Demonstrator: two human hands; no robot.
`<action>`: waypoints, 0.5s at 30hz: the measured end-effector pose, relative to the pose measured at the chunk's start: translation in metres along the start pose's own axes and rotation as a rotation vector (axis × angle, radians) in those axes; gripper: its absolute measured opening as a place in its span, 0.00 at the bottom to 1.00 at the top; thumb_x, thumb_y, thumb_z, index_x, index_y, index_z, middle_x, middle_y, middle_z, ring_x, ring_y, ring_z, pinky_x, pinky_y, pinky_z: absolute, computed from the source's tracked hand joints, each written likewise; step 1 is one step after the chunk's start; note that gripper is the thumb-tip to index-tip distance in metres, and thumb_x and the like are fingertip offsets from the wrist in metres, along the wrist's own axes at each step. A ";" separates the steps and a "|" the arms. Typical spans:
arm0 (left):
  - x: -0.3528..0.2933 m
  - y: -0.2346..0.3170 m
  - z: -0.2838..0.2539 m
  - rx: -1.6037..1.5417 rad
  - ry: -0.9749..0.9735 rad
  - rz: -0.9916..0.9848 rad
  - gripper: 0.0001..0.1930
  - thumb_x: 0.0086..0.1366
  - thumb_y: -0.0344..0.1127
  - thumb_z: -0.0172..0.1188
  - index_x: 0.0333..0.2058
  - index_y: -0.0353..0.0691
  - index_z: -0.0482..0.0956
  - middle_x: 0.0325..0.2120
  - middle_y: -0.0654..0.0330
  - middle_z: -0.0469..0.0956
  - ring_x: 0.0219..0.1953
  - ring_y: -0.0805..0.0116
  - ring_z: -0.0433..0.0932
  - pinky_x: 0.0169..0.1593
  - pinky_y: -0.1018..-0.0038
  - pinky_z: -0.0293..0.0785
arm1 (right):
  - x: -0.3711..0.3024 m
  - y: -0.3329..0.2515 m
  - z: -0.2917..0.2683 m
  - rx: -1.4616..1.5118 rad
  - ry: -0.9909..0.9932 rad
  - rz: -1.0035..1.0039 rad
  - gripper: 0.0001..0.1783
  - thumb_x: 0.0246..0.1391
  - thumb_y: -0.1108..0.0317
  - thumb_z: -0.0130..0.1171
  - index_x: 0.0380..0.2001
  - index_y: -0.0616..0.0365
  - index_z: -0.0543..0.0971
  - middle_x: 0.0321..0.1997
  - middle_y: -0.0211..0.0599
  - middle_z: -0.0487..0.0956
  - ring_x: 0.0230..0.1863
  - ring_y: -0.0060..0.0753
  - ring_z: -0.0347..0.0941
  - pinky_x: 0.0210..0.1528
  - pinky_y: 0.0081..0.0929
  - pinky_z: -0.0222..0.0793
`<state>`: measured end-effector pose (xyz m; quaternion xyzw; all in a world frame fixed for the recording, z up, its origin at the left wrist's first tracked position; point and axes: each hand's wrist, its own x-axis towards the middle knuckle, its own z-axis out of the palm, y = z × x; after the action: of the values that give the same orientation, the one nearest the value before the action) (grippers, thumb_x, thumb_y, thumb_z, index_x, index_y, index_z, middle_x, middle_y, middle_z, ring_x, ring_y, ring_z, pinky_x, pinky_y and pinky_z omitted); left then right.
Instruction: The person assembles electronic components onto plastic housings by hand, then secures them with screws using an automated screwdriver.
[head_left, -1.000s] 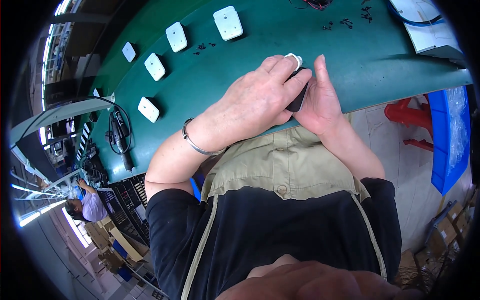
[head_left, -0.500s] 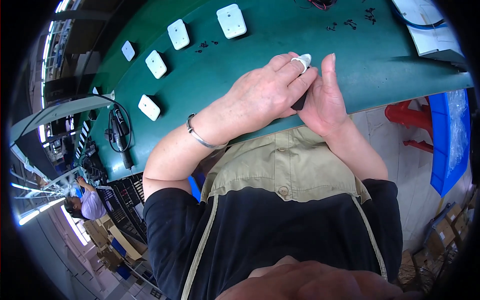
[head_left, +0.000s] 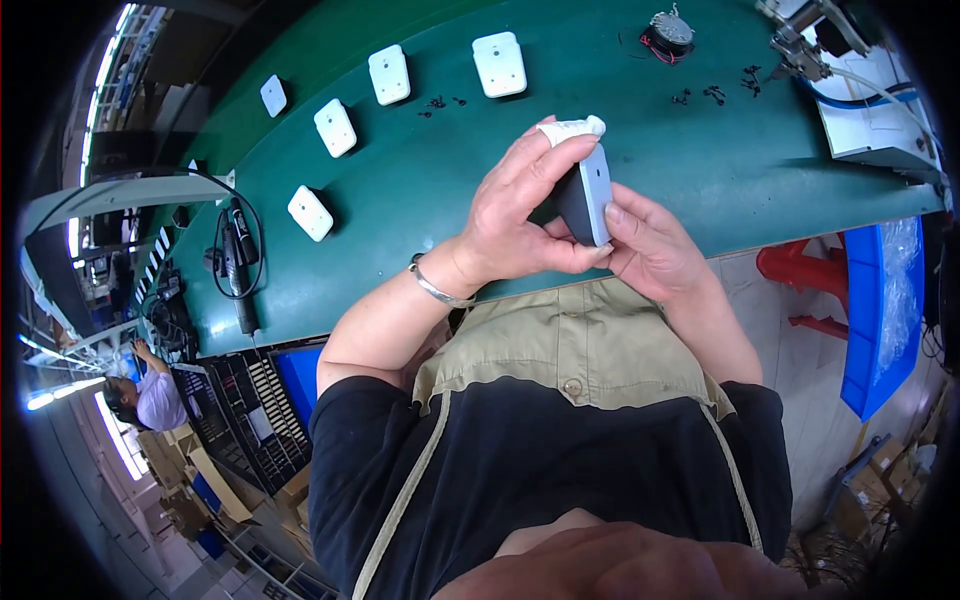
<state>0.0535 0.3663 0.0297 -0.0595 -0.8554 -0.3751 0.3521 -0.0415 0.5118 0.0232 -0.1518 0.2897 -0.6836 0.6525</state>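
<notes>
Workshop room, green bench (head_left: 400,190) across the top, another person (head_left: 160,395) in a pale top off to the left. Five white-topped blocks (head_left: 389,75) stand spaced out on the bench, top faces up; gaps probably leave room for fingers, and the holes stay visible.

Black-and-white casing (head_left: 597,195) is up in front of the wearer by the near bench edge, tilted on edge, pale face to the right. Both hands are together, clamped on it. Left hand (head_left: 510,210) spans it end to end, fingers at the top, thumb low, likely to steady the whole length. White wrap (head_left: 573,128) covers one finger, perhaps for protection or a cleaner touch. Right hand (head_left: 655,250) pinches the lower right, thumb against the pale side, seemingly keeping the piece from twisting. Its hidden fingers: can't tell exactly.

Small dark screws (head_left: 437,103) sit by the blocks, more (head_left: 714,94) to the right, presumably in loose piles for easy picking. Round metal part (head_left: 672,35) with red wires at the far side. Driver-like tool (head_left: 240,255) lies left, its cable looped, maybe to keep slack contained.
</notes>
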 end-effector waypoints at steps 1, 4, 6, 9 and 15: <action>-0.003 0.000 0.000 -0.069 0.039 -0.036 0.37 0.31 0.37 0.70 0.46 0.36 0.68 0.43 0.53 0.71 0.43 0.55 0.71 0.53 0.58 0.63 | 0.000 0.000 0.001 -0.065 0.007 -0.007 0.25 0.58 0.63 0.46 0.55 0.63 0.58 0.48 0.39 0.68 0.46 0.30 0.68 0.48 0.29 0.68; -0.012 -0.007 -0.004 -0.098 -0.030 -0.108 0.41 0.34 0.37 0.71 0.50 0.35 0.65 0.46 0.50 0.69 0.46 0.52 0.70 0.55 0.62 0.61 | 0.002 0.002 0.003 -0.172 0.234 -0.058 0.26 0.56 0.69 0.48 0.56 0.64 0.56 0.48 0.40 0.69 0.45 0.28 0.69 0.45 0.27 0.70; -0.016 -0.004 -0.005 -0.222 -0.047 -0.318 0.38 0.44 0.36 0.68 0.54 0.35 0.60 0.47 0.51 0.67 0.48 0.57 0.70 0.53 0.65 0.64 | 0.006 0.007 0.006 -0.319 0.306 -0.145 0.27 0.55 0.70 0.49 0.57 0.63 0.55 0.48 0.40 0.69 0.45 0.27 0.69 0.44 0.26 0.70; -0.019 0.000 0.003 -0.851 0.057 -0.717 0.30 0.54 0.31 0.61 0.55 0.35 0.59 0.46 0.53 0.68 0.47 0.65 0.71 0.49 0.71 0.68 | 0.008 0.013 0.012 -0.501 0.372 -0.253 0.29 0.54 0.72 0.50 0.57 0.62 0.54 0.46 0.41 0.69 0.45 0.27 0.68 0.43 0.25 0.71; -0.023 -0.003 0.000 -0.822 0.033 -0.669 0.24 0.58 0.27 0.53 0.54 0.35 0.60 0.43 0.58 0.70 0.43 0.73 0.71 0.46 0.77 0.69 | 0.012 0.020 0.017 -0.596 0.394 -0.292 0.30 0.53 0.74 0.51 0.58 0.61 0.53 0.43 0.41 0.70 0.44 0.26 0.69 0.43 0.24 0.70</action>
<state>0.0697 0.3676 0.0134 0.0896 -0.6045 -0.7722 0.1742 -0.0165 0.4973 0.0223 -0.2403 0.5707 -0.6713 0.4074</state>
